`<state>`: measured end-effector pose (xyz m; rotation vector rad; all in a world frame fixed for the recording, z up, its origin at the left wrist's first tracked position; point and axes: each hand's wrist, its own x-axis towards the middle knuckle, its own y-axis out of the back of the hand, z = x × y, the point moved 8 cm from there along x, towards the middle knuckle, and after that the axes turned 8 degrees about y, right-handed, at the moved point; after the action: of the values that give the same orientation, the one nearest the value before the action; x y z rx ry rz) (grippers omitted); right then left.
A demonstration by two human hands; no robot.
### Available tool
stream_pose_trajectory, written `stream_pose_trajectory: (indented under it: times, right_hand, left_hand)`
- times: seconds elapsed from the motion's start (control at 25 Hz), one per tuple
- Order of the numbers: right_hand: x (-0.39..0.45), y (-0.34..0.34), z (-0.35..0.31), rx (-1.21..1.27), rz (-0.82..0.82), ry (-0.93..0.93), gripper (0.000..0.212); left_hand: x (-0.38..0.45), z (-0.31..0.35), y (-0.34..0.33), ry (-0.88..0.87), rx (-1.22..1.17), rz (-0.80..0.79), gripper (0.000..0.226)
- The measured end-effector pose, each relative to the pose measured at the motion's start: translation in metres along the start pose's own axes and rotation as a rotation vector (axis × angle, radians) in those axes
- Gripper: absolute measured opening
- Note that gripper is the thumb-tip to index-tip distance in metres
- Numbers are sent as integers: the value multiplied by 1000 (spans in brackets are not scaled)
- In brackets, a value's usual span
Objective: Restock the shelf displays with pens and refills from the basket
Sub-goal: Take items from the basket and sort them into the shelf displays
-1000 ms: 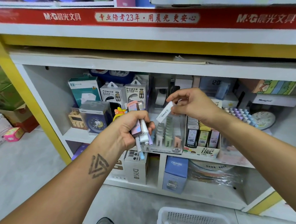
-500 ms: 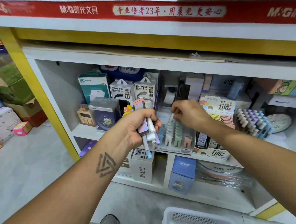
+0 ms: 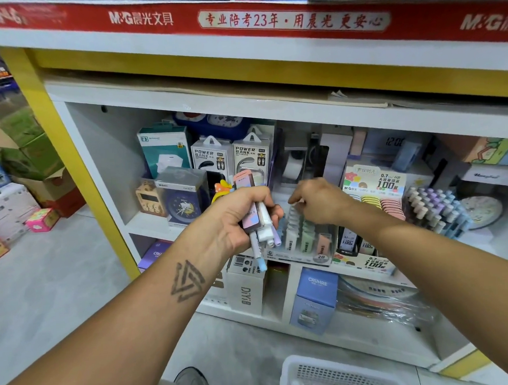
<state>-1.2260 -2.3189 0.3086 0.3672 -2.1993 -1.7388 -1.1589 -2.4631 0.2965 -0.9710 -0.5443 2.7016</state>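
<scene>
My left hand (image 3: 236, 220) grips a bundle of pens and refill cases (image 3: 256, 222): a pink-and-purple case on top, with white, lilac and blue pen ends sticking out below. My right hand (image 3: 321, 201) is just to its right, fingers curled down over the clear display tray (image 3: 306, 242) of pastel refill cases on the middle shelf. It pinches a white refill case (image 3: 298, 202), of which only a sliver shows at the fingertips. The white basket (image 3: 290, 365) stands on the floor below, at the frame's bottom edge.
Power bank boxes (image 3: 212, 159) and a boxed clock (image 3: 181, 196) stand left of the tray. A lead-refill display (image 3: 374, 185) and a rack of pastel pens (image 3: 435, 208) stand right. Beneath are a white box (image 3: 247, 291) and a blue box (image 3: 317, 295). Cartons (image 3: 27, 152) line the floor at left.
My right hand has carried the white refill case from in front of the shelf down into the clear display tray. My left hand has kept its bundle and stayed put.
</scene>
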Motion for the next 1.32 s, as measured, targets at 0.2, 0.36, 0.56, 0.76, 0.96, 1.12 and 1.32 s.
stream_pose_trajectory:
  times: [0.2, 0.36, 0.56, 0.76, 0.96, 1.12, 1.32]
  right_hand:
    - [-27, 37, -14, 971, 162, -123, 13]
    - [-48, 51, -28, 1007, 111, -129, 31]
    - [-66, 50, -18, 952, 151, -215, 26]
    - [-96, 63, 26, 1196, 249, -286, 14]
    - [-130, 67, 76, 1291, 330, -383, 29]
    - [-154, 81, 114, 1187, 461, -406, 27]
    - [-160, 89, 117, 494, 402, -232, 24]
  left_hand:
    - [1, -11, -18, 33, 116, -53, 12]
    - [2, -21, -31, 32, 225, -23, 13]
    - [2, -31, -66, 35, 219, -119, 6]
    - [6, -40, -103, 56, 21, -221, 9]
    - [22, -56, -135, 88, 27, -188, 19]
    - [37, -63, -140, 107, 72, -100, 19]
    - [45, -57, -137, 64, 34, -53, 15]
